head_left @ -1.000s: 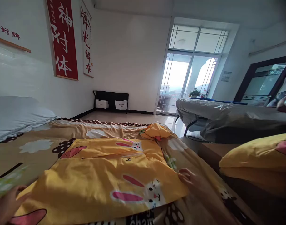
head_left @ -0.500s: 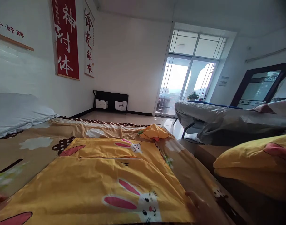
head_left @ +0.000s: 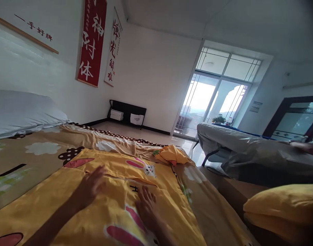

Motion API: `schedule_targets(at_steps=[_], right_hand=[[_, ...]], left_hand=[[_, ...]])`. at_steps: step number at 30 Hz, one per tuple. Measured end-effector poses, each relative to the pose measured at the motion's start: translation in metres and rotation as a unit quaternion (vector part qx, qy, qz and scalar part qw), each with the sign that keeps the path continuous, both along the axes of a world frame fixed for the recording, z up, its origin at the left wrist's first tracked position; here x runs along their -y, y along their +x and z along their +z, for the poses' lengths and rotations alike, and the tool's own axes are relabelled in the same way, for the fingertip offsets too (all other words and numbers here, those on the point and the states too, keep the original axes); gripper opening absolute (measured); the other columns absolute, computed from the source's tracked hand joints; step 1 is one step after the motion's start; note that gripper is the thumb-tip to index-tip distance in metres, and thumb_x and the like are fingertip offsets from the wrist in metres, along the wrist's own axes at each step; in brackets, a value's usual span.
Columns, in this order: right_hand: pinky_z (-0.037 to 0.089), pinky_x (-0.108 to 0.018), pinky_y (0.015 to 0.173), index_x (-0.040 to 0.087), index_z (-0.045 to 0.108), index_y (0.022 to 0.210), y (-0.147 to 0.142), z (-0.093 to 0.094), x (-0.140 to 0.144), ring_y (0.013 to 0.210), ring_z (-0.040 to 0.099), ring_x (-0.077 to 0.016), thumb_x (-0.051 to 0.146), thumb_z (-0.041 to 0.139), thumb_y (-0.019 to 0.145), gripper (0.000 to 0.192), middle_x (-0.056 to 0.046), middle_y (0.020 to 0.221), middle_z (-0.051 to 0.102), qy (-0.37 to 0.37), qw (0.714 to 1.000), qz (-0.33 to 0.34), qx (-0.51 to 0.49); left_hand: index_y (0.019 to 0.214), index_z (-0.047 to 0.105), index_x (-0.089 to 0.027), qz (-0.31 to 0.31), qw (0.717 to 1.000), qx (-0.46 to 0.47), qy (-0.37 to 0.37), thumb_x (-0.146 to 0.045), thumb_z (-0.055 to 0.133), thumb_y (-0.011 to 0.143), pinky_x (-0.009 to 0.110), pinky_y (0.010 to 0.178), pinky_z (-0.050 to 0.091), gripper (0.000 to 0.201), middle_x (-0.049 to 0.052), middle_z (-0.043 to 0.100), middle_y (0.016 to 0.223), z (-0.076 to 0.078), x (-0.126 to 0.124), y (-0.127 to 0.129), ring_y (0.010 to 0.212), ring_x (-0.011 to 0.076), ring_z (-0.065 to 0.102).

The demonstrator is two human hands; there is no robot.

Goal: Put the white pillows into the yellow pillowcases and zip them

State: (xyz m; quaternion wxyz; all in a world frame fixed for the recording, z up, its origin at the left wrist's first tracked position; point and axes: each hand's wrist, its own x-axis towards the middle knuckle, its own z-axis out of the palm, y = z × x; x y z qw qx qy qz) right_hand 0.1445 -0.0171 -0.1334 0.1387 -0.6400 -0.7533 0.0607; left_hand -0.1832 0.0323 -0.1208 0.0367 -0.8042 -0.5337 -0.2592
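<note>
A yellow pillowcase [head_left: 95,212] with rabbit and carrot prints is spread flat, a slit opening [head_left: 120,177] running across its far part. My left hand [head_left: 91,186] is over the cloth near the left end of the slit, fingers stretched out and slightly blurred. Just below the slit's right part, my right hand [head_left: 147,205] lies on the cloth with fingers spread, covering part of the large rabbit print. Neither hand grips anything. Beyond the far right corner rests a crumpled yellow cloth [head_left: 172,154].
Under the pillowcase is a patterned brown blanket [head_left: 41,148]. A pale pillow [head_left: 23,111] sits at the left. Folded yellow bedding [head_left: 282,201] lies at the right, near a plastic-covered table [head_left: 248,147]. A person's hand [head_left: 303,147] shows at the right edge.
Both my hands have moved inward and forward from the pillowcase's near side edges to its slit. The view has tilted and shifted. Another person's hand has appeared at the right.
</note>
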Motion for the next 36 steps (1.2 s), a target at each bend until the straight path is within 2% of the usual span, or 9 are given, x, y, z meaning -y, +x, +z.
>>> schedule_targets(at_steps=[4, 8, 12, 17, 22, 25, 28, 31, 36], right_hand=[[0.020, -0.051, 0.117, 0.026, 0.039, 0.147, 0.017, -0.019, 0.004, 0.145, 0.023, -0.0258, 0.042, 0.040, 0.094, 0.055, -0.005, 0.156, 0.029, -0.050, 0.995, 0.079, -0.040], [0.023, -0.047, 0.117, 0.025, 0.045, 0.143, 0.040, -0.017, 0.009, 0.144, 0.028, -0.0247, 0.043, 0.039, 0.095, 0.052, -0.005, 0.153, 0.034, -0.030, 0.996, 0.068, -0.056], [0.024, -0.047, 0.116, 0.025, 0.048, 0.141, 0.036, -0.017, 0.015, 0.142, 0.032, -0.0249, 0.038, 0.041, 0.094, 0.049, -0.007, 0.152, 0.038, -0.018, 0.996, 0.068, -0.055], [0.040, -0.038, 0.104, 0.024, 0.069, 0.113, 0.028, -0.007, -0.006, 0.120, 0.056, -0.0230, 0.031, 0.045, 0.091, 0.033, -0.006, 0.126, 0.065, 0.080, 0.991, 0.048, -0.091], [0.034, -0.041, 0.109, 0.018, 0.059, 0.129, 0.018, 0.012, -0.055, 0.132, 0.045, -0.0235, 0.035, 0.036, 0.096, 0.043, -0.010, 0.143, 0.051, 0.125, 0.986, -0.010, -0.106], [0.028, -0.045, 0.113, 0.019, 0.051, 0.138, 0.016, 0.003, -0.066, 0.139, 0.036, -0.0246, 0.031, 0.043, 0.093, 0.047, -0.010, 0.149, 0.042, 0.098, 0.993, 0.012, -0.064], [0.027, -0.048, 0.114, 0.019, 0.050, 0.139, 0.019, -0.015, -0.065, 0.141, 0.033, -0.0247, 0.032, 0.040, 0.094, 0.048, -0.010, 0.149, 0.042, 0.042, 0.998, 0.014, -0.046], [0.027, -0.046, 0.115, 0.021, 0.052, 0.137, 0.024, -0.024, -0.062, 0.141, 0.034, -0.0227, 0.035, 0.034, 0.097, 0.046, -0.008, 0.149, 0.043, 0.015, 0.999, 0.011, -0.048], [0.029, -0.047, 0.113, 0.021, 0.058, 0.131, 0.021, -0.015, -0.054, 0.139, 0.037, -0.0241, 0.027, 0.038, 0.095, 0.041, -0.009, 0.146, 0.047, 0.050, 0.997, 0.014, -0.048]], left_hand=[[0.146, 0.040, -0.025, 0.006, 0.981, -0.055, -0.188, -0.046, 0.033, 0.093, 0.054, 0.115, 0.026, 0.058, 0.006, 0.033, 0.155, -0.036, 0.013, 0.026, 0.144, 0.0268, 0.027], [0.145, 0.043, -0.026, 0.015, 0.980, -0.063, -0.189, -0.046, 0.030, 0.094, 0.049, 0.117, 0.023, 0.056, 0.004, 0.033, 0.154, -0.041, 0.028, 0.017, 0.145, 0.0241, 0.026], [0.145, 0.044, -0.022, 0.021, 0.977, -0.083, -0.198, -0.041, 0.029, 0.094, 0.048, 0.116, 0.025, 0.056, 0.006, 0.036, 0.153, -0.024, 0.031, 0.018, 0.143, 0.0247, 0.030], [0.135, 0.055, -0.021, -0.050, 0.947, -0.117, -0.296, -0.025, 0.043, 0.081, 0.039, 0.105, 0.042, 0.055, 0.007, 0.056, 0.139, 0.022, 0.006, 0.026, 0.126, 0.0264, 0.053], [0.138, 0.050, -0.015, -0.052, 0.954, -0.092, -0.281, -0.028, 0.045, 0.080, 0.035, 0.106, 0.040, 0.060, 0.011, 0.054, 0.141, 0.049, -0.031, 0.046, 0.128, 0.0248, 0.051], [0.146, 0.040, -0.016, -0.027, 0.962, -0.080, -0.258, -0.038, 0.038, 0.088, 0.042, 0.113, 0.030, 0.061, 0.012, 0.042, 0.150, 0.034, -0.036, 0.055, 0.139, 0.0250, 0.038], [0.146, 0.041, -0.019, 0.027, 0.974, -0.071, -0.215, -0.042, 0.031, 0.093, 0.051, 0.116, 0.022, 0.058, 0.012, 0.035, 0.153, -0.001, -0.032, 0.054, 0.144, 0.0264, 0.029], [0.146, 0.041, -0.023, 0.059, 0.982, -0.072, -0.164, -0.041, 0.031, 0.094, 0.048, 0.117, 0.022, 0.056, 0.007, 0.031, 0.155, -0.032, -0.028, 0.047, 0.144, 0.0225, 0.028], [0.146, 0.040, -0.022, 0.050, 0.980, -0.088, -0.170, -0.041, 0.033, 0.093, 0.047, 0.118, 0.021, 0.057, 0.008, 0.030, 0.155, -0.037, -0.033, 0.042, 0.144, 0.0221, 0.028]])
